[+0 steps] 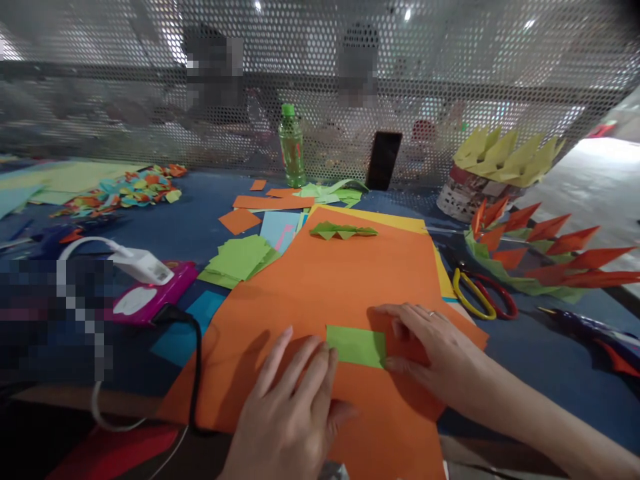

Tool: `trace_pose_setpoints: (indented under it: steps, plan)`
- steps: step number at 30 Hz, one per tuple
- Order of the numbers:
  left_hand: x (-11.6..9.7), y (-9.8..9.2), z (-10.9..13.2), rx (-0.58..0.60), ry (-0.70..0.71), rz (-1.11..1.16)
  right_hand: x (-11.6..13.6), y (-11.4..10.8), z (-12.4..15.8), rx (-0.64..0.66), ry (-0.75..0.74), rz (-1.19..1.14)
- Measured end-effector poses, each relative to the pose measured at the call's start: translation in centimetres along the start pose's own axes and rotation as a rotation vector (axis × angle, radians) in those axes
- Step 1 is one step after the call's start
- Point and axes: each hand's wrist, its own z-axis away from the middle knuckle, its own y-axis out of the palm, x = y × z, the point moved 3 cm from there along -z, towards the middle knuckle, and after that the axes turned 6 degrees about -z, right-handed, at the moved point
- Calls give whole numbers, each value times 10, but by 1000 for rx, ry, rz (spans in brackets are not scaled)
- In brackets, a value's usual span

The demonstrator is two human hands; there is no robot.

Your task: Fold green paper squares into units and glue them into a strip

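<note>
A small green paper rectangle (357,345) lies flat on a large orange sheet (280,293). My left hand (297,407) rests with spread fingers at the rectangle's left end, its fingertips against or just over that edge. At the other end is my right hand (435,340), its thumb by the lower right corner and its index finger stretched out above the upper right one. Its fingers are apart and grip nothing that I can see. Farther up the orange sheet sits a folded green paper strip with pointed edges (344,231).
To the left are green paper squares (240,260), a pink power strip (175,287) and cables. Scissors (475,293), an orange-spiked paper ring (530,267) and a glue gun (595,333) lie right. Behind stand a bottle (291,150), a phone (384,160) and a metal mesh (320,120).
</note>
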Motion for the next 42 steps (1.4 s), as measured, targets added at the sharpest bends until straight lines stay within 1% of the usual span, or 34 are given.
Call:
trace_pose_setpoints:
  steps: [4,6,8,10,12,14,15,18,24,27,30,33,35,37,40,42]
  plan:
    - [5,-1,1,13,-25,67,-5,-8,0,35,-60,-78]
    - [8,-4,0,25,-34,93,-1,-11,-3,36,-95,-112]
    - [10,-8,-2,59,-11,105,10,-11,-8,21,-124,-117]
    - [14,-12,-4,63,14,104,25,-5,-14,16,-161,-68]
    - [20,-17,-4,-1,-21,103,38,3,-20,12,-204,28]
    - [26,-20,-2,-34,-54,99,45,10,-25,7,-216,104]
    - [29,-20,0,-27,-59,91,46,12,-27,3,-217,133]
    - [35,-19,4,20,-41,64,44,16,-32,-7,-229,177]
    - [39,-19,3,5,-50,60,43,14,-32,-47,-288,138]
    - [36,-20,0,-12,-40,61,44,13,-28,-62,-348,113]
    - [32,-24,-3,-57,-58,92,43,10,-27,-103,-401,88]
    - [30,-27,-7,-108,-75,119,40,5,-28,-162,-422,60]
    - [30,-27,-11,-120,-84,146,39,2,-28,-191,-424,38]
    - [32,-25,-16,-81,-131,232,40,1,-28,-205,-422,14]
    - [34,-17,-20,58,-269,442,43,1,-26,-204,-426,-17]
    - [35,-13,-21,102,-338,541,45,1,-24,-204,-448,-38]
